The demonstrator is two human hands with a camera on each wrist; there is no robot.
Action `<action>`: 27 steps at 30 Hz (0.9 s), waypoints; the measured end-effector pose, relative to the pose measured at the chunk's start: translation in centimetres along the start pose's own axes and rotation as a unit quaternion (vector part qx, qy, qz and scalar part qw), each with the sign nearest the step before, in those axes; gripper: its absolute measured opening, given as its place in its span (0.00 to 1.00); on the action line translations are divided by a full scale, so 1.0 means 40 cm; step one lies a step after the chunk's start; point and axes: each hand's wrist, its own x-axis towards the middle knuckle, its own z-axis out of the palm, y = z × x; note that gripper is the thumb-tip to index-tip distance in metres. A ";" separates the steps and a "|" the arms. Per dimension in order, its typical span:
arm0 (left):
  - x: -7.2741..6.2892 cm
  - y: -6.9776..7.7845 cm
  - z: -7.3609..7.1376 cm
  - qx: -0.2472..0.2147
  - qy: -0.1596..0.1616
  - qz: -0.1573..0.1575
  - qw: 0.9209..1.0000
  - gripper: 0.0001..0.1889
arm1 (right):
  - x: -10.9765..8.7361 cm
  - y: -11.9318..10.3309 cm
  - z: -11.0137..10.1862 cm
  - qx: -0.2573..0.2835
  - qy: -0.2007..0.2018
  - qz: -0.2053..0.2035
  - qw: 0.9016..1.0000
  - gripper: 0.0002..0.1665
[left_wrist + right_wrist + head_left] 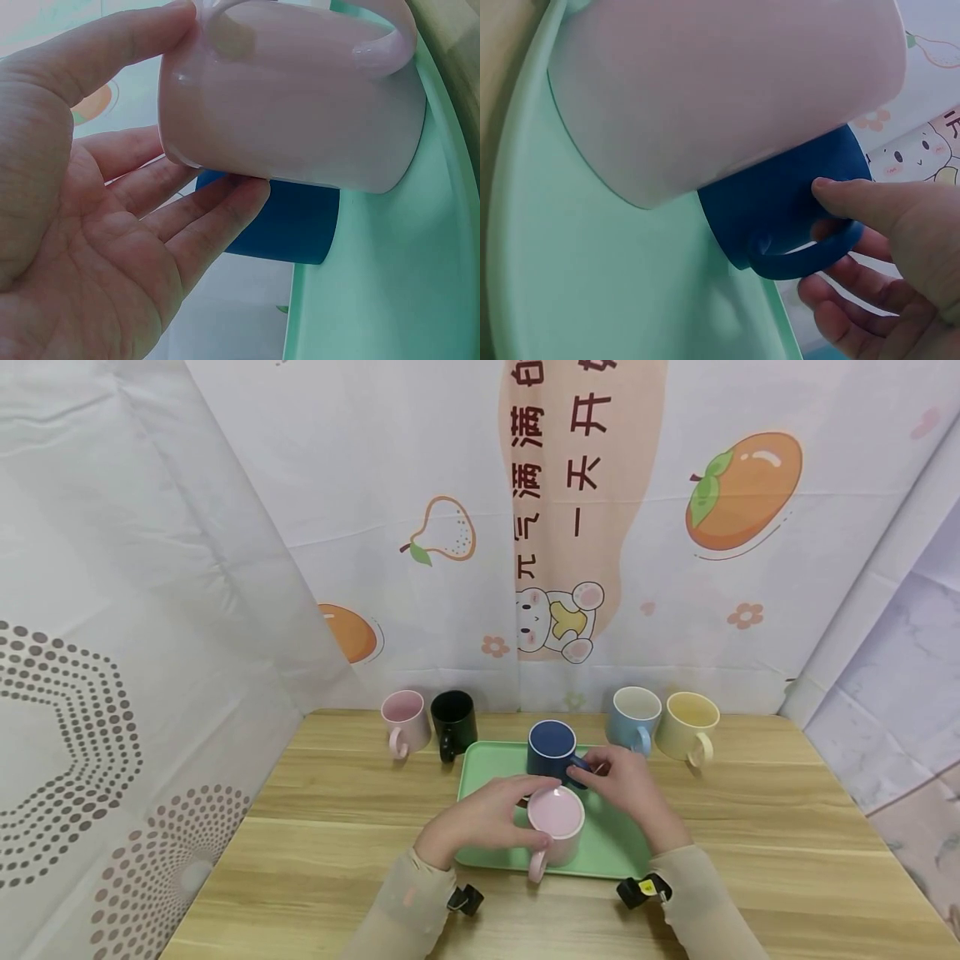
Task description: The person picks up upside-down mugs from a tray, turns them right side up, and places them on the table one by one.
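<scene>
A pink mug [564, 850] stands at the front of the green tray [617, 852], its handle facing the front left. My left hand [491, 814] holds this mug near its top, the thumb at the rim [166, 37] and the fingers along the side. Behind it, toward the tray's back edge, is a dark blue mug [551, 762] with its handle [806, 259] to the right. My right hand [621, 781] grips the blue mug at the handle; its thumb presses the mug's wall in the right wrist view. The pink mug partly hides the blue one in both wrist views.
On the wooden table [330, 827], another pink mug [408, 727] and a black mug [457, 731] stand at the back left. A light blue mug [628, 727] and a yellow mug [684, 739] stand at the back right. A printed curtain [420, 610] hangs behind.
</scene>
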 end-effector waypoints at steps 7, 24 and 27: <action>0.000 0.000 0.001 -0.001 -0.001 -0.002 1.000 0.41 | -0.002 0.004 -0.005 -0.005 0.001 -0.007 1.000 0.10; 0.001 0.009 0.004 -0.011 -0.003 -0.003 1.000 0.40 | -0.003 0.011 -0.010 -0.029 0.034 -0.034 0.998 0.06; 0.002 0.008 0.006 -0.013 -0.003 -0.003 1.000 0.40 | -0.004 0.012 -0.012 -0.027 0.031 -0.034 0.999 0.04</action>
